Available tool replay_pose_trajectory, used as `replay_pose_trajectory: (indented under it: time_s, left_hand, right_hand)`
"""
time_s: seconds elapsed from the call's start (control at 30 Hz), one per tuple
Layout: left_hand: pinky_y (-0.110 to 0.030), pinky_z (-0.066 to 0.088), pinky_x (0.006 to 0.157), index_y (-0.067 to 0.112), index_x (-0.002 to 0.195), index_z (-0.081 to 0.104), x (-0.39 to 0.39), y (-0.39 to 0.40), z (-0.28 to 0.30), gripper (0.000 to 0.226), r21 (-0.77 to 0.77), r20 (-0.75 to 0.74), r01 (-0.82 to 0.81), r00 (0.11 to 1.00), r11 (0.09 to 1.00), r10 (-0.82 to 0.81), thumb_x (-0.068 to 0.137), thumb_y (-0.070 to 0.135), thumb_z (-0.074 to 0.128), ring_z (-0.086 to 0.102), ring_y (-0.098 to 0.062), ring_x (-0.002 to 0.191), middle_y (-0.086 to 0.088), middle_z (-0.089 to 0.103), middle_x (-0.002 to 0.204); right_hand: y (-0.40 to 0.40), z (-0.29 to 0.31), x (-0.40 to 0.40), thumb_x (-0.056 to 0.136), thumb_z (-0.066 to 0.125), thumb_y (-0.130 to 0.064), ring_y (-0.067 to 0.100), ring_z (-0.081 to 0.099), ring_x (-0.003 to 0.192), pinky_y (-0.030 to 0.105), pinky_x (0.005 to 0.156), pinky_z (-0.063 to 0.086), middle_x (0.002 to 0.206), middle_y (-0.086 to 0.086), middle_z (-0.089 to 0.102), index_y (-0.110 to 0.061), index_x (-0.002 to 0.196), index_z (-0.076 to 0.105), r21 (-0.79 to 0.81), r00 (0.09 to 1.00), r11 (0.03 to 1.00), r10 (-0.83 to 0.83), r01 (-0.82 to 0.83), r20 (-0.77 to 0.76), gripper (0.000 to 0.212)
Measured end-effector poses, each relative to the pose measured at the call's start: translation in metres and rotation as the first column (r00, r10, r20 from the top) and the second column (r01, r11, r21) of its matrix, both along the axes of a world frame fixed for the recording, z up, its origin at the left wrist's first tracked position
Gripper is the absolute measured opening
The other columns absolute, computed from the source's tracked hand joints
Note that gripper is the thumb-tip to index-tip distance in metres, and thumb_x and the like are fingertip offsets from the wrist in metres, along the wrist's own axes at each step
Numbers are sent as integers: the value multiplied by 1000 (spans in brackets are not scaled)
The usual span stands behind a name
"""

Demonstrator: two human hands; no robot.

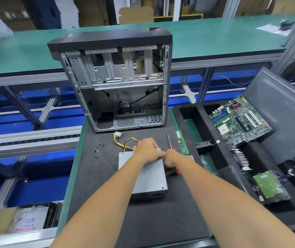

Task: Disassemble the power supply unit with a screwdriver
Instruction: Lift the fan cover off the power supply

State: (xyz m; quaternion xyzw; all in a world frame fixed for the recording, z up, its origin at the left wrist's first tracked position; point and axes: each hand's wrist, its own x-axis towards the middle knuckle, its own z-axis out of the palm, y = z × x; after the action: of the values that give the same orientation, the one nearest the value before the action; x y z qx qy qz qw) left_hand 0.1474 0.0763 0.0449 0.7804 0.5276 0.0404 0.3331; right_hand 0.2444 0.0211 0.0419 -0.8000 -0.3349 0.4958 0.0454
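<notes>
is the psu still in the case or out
Out: the power supply unit lies flat on the mat, in front of the open computer case.

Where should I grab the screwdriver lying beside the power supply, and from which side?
Take the screwdriver by its orange handle, from above and the right. It lies flat on the mat, shaft pointing away toward the case, handle close against the power supply on its left. The right hand already covers that handle.

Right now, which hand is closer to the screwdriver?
The right. The right hand is directly over the screwdriver's orange handle, at the power supply unit's right edge. The left hand rests on top of the unit, further left.
</notes>
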Motion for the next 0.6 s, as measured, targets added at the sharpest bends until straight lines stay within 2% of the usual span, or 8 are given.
replay_pose_trajectory:
  time_s: [0.1,0.2,0.3,0.37,0.43,0.5,0.53,0.6]
  left_hand:
    - [-34,34,80,25,80,59,-5,3,0,18,99,32,-10,999,995,7,73,39,69,50,-22,101,4,60,94]
    - [-37,43,86,19,83,59,-32,12,7,7,193,213,-222,960,956,180,81,25,61,52,-23,97,1,56,98]
    - [-33,43,66,11,76,54,-79,23,9,12,145,324,-453,862,880,391,86,17,51,56,-24,79,-3,58,84]
    - [-33,40,64,4,81,55,-109,27,1,17,15,227,-570,802,821,553,89,17,47,55,-31,80,-9,59,82]
    - [-34,45,73,-1,104,56,-127,18,-12,28,-251,125,-663,700,705,703,91,21,44,58,-32,80,-17,60,91]
    - [-33,50,76,2,113,53,-131,1,-19,36,-541,107,-601,644,588,757,94,30,43,56,-26,69,-15,60,91]
    - [-34,51,81,3,116,53,-130,-5,-22,41,-612,113,-551,649,567,752,95,37,42,59,-25,73,-14,63,96]
    - [-38,43,100,6,129,50,-121,-13,-23,54,-649,128,-483,692,587,711,96,48,37,58,-29,107,-11,59,124]
  right_hand:
    - [-4,-4,1,94,54,-11,19,60,40,22,38,49,64,10,63,1,113,47,28,990,994,-102,105,-101,23]
    - [-5,-7,-2,91,54,-7,26,70,70,38,68,61,77,10,70,-3,86,59,44,968,979,-190,199,-165,9]
    - [-5,-7,-4,89,54,-4,30,71,82,44,72,61,86,13,72,-2,86,62,55,952,968,-227,243,-203,8]
    - [-7,-9,-4,89,52,-2,32,71,93,47,74,60,96,16,72,1,99,61,44,940,961,-258,274,-222,14]
    - [-10,-7,-6,89,52,-1,32,70,96,45,71,60,102,17,71,3,123,51,57,934,952,-281,300,-219,34]
    - [-11,-8,-8,87,56,-1,32,70,95,47,73,60,106,17,70,1,136,40,75,928,942,-304,326,-215,52]
    - [-11,-7,-10,86,58,0,33,69,96,50,77,59,108,18,69,-1,138,37,83,923,936,-319,343,-216,56]
    - [-10,-9,-11,87,56,0,35,68,98,53,82,57,111,21,67,-4,145,28,100,912,920,-353,378,-207,65]
